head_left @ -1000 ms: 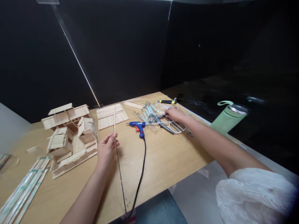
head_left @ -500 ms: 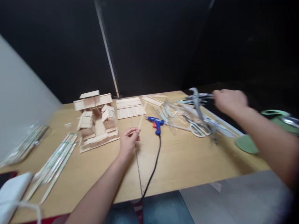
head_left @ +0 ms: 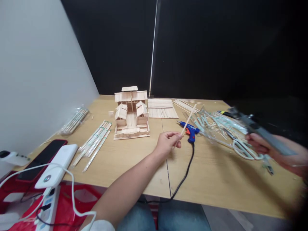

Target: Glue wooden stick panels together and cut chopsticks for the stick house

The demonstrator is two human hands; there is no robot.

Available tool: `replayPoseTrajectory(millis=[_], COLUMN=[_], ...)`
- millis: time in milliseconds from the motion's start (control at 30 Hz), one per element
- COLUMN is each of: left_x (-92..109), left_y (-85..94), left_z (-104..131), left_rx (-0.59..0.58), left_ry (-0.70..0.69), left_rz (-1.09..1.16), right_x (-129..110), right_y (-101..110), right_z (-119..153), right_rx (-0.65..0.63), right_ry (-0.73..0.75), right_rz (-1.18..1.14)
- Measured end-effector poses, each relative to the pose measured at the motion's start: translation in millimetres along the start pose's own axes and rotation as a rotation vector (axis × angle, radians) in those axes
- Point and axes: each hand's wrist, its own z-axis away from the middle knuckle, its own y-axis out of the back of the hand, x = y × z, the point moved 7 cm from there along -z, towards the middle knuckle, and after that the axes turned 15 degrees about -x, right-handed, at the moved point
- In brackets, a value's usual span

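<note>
Pinching thin pale wooden strip (head_left: 189,119) w/ L grip (head_left: 167,143); clasping blurred grey long-handled tool (head_left: 269,138) w/ R grip (head_left: 259,145), now lifted.

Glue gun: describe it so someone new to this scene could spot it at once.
On the table, find the model house. Right of it, just past the left hand, lies the glue gun. Its blue body and orange trigger set it apart from the pale sticks nearby.

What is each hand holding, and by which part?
Left hand: a stick, near its lower end. Right hand: a grey tool, too blurred to tell which part.
</note>
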Motion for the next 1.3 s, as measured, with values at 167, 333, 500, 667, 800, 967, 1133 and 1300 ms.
replayPoseTrajectory(millis=[167,333,500,667,800,967,1133,1300], left_x=[3.0,-2.6,-2.8,5.4,-0.2,-4.2,-7.6,-6.3], left_y=[-17.8,-26.7,-27.5,-14.1,-5.6,-2.9,-6.5,-9.3], left_z=[5.8,8.0,7.2,3.5,0.0,-1.1,1.3,2.4], left_rx=[-0.142,-0.233,-0.25,-0.198,-0.166,-0.111,-0.117,-0.107], left_ry=[0.042,0.106,0.109,0.075,0.088,0.067,0.069,0.078], left_rz=[0.156,0.153,0.164,0.094,0.029,0.074,0.014,0.032], right_x=[-47.8,-81.0,-96.7,-117.2,-124.6,-111.7,-106.4,-113.7], right_y=[-72.6,-110.8,-125.2,-139.5,-158.4,-176.5,-192.1,-202.3], right_z=[8.8,-5.1,-16.2,-4.5,5.8,5.9,10.7,20.1], right_rx=[-0.149,-0.151,-0.094,-0.141,-0.257,-0.357,-0.413,-0.498], right_ry=[0.073,0.196,0.247,0.299,0.369,0.374,0.325,0.284], right_rz=[0.149,0.22,0.144,0.023,-0.155,-0.273,-0.297,-0.432])
